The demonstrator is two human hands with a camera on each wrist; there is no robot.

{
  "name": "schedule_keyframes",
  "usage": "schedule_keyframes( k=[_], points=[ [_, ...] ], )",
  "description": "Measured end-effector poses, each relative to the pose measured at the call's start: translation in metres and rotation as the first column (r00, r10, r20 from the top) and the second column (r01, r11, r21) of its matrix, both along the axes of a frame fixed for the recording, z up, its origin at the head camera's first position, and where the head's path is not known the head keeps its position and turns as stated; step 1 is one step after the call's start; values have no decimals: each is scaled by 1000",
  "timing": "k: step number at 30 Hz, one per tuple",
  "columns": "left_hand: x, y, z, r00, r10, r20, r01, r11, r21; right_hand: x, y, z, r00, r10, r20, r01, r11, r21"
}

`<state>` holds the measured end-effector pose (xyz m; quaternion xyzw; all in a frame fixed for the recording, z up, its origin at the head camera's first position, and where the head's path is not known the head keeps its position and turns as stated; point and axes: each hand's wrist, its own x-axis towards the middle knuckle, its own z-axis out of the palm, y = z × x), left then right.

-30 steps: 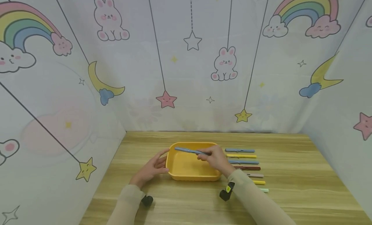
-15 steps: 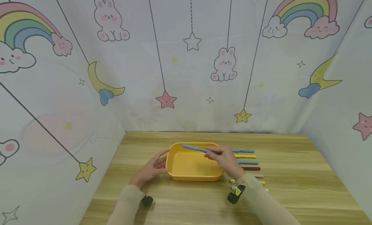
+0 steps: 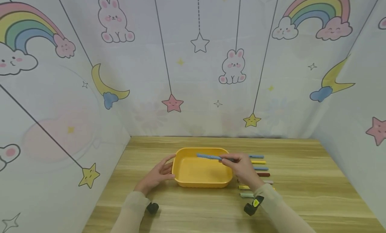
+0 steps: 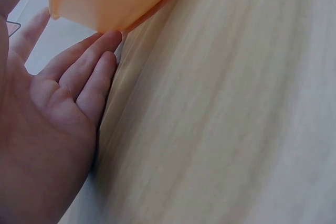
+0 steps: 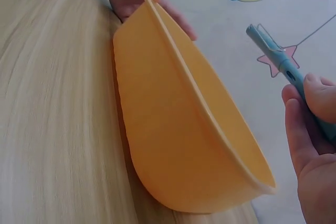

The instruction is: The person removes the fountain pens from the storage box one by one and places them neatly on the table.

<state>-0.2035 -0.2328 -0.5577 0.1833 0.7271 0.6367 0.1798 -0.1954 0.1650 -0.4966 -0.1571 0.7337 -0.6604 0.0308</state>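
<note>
In the head view my right hand [image 3: 243, 168] pinches a blue clip pen [image 3: 208, 156] between thumb and fingers, over the right half of a yellow plastic basket [image 3: 202, 184]. The pen lies nearly level there, its clipped end pointing left. From the right wrist, the pen [image 5: 269, 46] shows its wire clip, with the lower end hidden in the hand [image 5: 315, 135]. My left hand [image 3: 158, 174] is at the basket's left end, fingers extended. Up close, the left fingertips [image 4: 111, 40] touch the basket's lower edge [image 4: 152, 9].
A column of pens lies right of the basket, partly behind my right hand and sleeve: blue [image 3: 257, 156], yellow [image 3: 260, 162], dark red [image 3: 264, 174], mint green [image 3: 246, 195] and others. The wood-grain table [image 3: 187, 209] meets printed curtains [image 3: 202, 126] on several sides.
My right hand has moved to the right with the pen, which has turned nearly level. My left hand and the basket have stayed in place.
</note>
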Motion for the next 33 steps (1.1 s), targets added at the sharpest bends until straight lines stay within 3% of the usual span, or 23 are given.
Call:
schedule_keyframes(
  k=[15,21,24,33],
  points=[
    [0,0,2,1000,-11,-20,11,1000,15,22,26,4,997,-16,-74,19,999,46],
    [0,-1,1,1000,-14,-15,14,1000,19,32,35,2,998,-22,-52,24,999,44],
    [0,-1,0,1000,-14,-14,14,1000,22,37,38,0,999,-10,-33,11,1000,25],
    [1,-1,0,1000,-3,-15,3,1000,10,44,52,-5,996,28,-81,-33,997,-68]
  ],
)
